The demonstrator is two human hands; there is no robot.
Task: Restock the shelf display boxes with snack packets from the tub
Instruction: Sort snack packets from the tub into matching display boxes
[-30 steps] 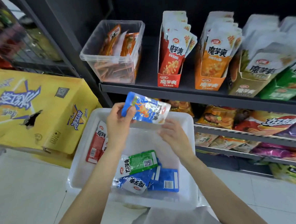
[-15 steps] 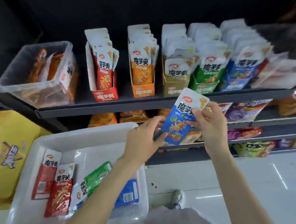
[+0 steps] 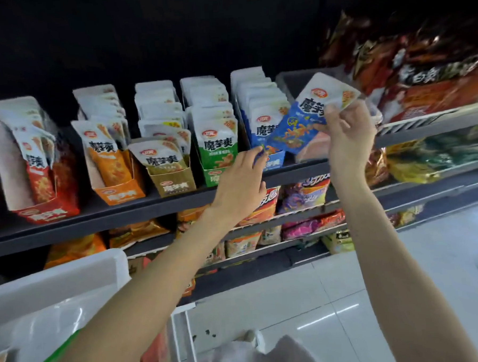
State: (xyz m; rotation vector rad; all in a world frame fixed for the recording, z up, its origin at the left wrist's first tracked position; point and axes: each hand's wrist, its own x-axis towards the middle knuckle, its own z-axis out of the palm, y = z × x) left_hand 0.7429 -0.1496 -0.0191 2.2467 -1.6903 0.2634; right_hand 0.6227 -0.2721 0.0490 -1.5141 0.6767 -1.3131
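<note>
My right hand (image 3: 347, 136) pinches a blue-and-white snack packet (image 3: 301, 122) near its upper right corner and holds it tilted in front of the blue display box (image 3: 271, 161). My left hand (image 3: 239, 183) reaches up with its fingertips at the packet's lower left corner, beside the blue box's front. Red (image 3: 44, 214), orange (image 3: 119, 194), brown (image 3: 173, 184) and green (image 3: 215, 173) display boxes stand in a row on the dark shelf (image 3: 96, 218), each holding upright packets. The white tub (image 3: 57, 281) sits at the lower left with packets in it.
A clear bin (image 3: 291, 84) stands just right of the blue box, behind the packet. Larger snack bags (image 3: 435, 87) fill the shelf to the right and the lower shelves (image 3: 302, 199). White tiled floor (image 3: 335, 300) lies below.
The packet has gone from above the tub up and right to the blue display box. Both hands rose with it, and the view swung right along the shelf.
</note>
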